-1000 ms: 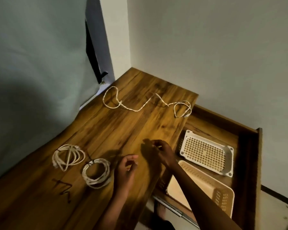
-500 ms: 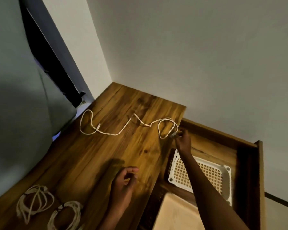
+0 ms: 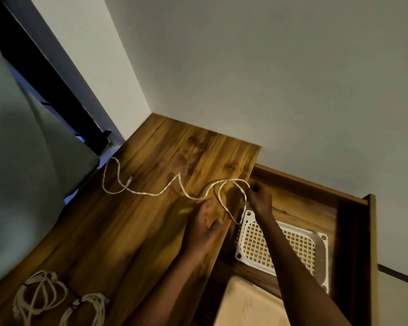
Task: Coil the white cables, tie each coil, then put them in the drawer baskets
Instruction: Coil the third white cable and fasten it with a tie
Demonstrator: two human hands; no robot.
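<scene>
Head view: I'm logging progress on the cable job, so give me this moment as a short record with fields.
loose cable: uncoiled, trailing across the wooden top
right hand: pinching the cable's end loop at the top's edge
left hand: on the top beside that loop, grip unclear
tied coils: two, near corner of the top
drawer: open
white basket: in the drawer, no cable in it

Dim warm light, soft shadows under the arms, wide-angle bending at edges, slight blur
</scene>
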